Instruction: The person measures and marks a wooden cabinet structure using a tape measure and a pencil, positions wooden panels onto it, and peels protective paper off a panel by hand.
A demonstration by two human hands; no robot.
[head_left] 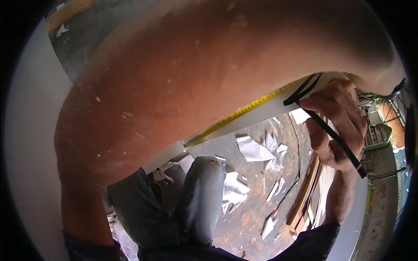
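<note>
Keep the yellow printed measuring tape (244,112) flat on the smooth white board (262,114), with right hand (342,114) closed on slim black strip (333,137), can't tell hidden left fingers tbh.

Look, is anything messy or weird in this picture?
Yes, the floor looks messy. White scraps lie scattered across it, some with jagged edges as if torn or broken, and a few sit close to the person's jeans.

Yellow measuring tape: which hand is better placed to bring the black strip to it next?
Right, most likely. The right hand appears to grip the black strip near the yellow measuring tape, while the left forearm stretches across the view and the left hand cannot be made out.
</note>
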